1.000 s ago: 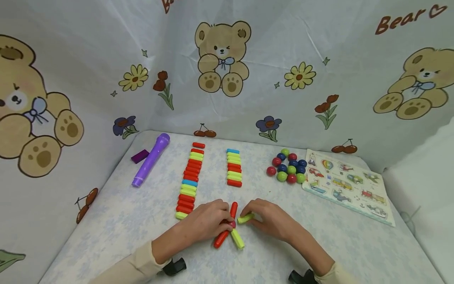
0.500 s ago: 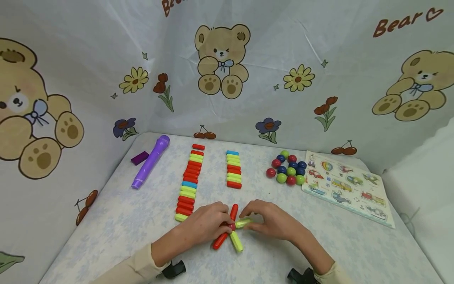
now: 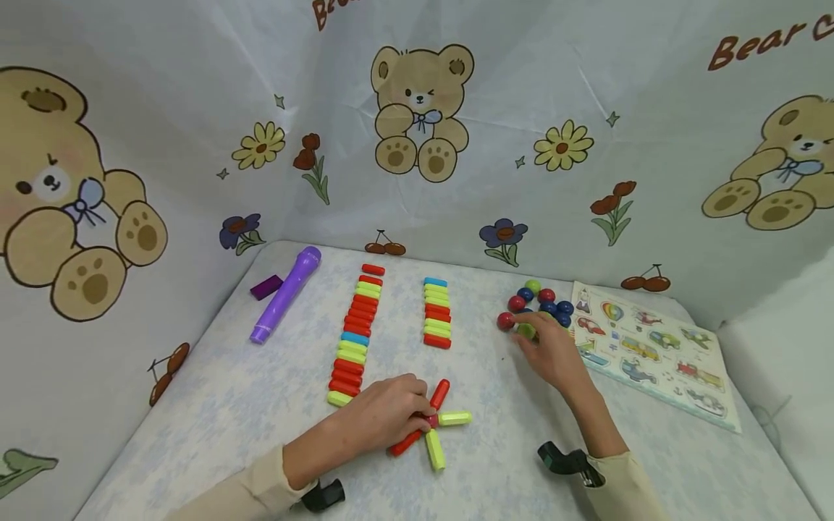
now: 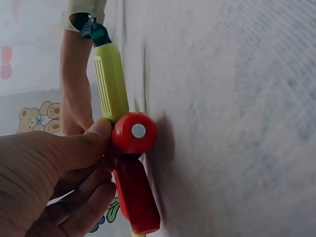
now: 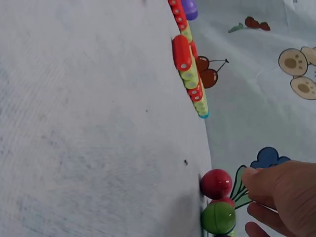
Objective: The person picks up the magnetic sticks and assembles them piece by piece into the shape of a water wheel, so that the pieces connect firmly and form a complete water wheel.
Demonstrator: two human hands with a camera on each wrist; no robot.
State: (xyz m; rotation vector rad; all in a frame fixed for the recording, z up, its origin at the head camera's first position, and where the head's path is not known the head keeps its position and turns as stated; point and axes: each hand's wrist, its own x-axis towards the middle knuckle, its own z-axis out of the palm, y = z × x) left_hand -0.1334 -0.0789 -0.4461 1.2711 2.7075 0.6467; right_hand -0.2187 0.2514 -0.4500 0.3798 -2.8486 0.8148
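In the head view my left hand (image 3: 391,412) pinches the hub of a small star of magnetic sticks, a red ball (image 3: 431,421). From it spread a red stick (image 3: 439,394), a lime stick (image 3: 455,418), another lime stick (image 3: 434,450) and a lower red stick (image 3: 405,443). The left wrist view has a red stick's round end (image 4: 134,132) with a metal dot facing the camera, beside my thumb; the hub is hidden behind it. My right hand (image 3: 550,351) hovers with bent fingers over the cluster of balls, near a red ball (image 5: 216,183) and a green ball (image 5: 218,218).
Beyond my left hand lies a long column of coloured sticks (image 3: 355,338), with a shorter column (image 3: 437,312) to its right. A purple microphone-shaped toy (image 3: 287,293) and a dark purple block (image 3: 266,287) lie left. A picture board (image 3: 651,354) lies right of the balls.
The lime stick in my right hand was brought against the hub and let go. My right hand then moved up and right to the balls. The left hand stays at the hub.
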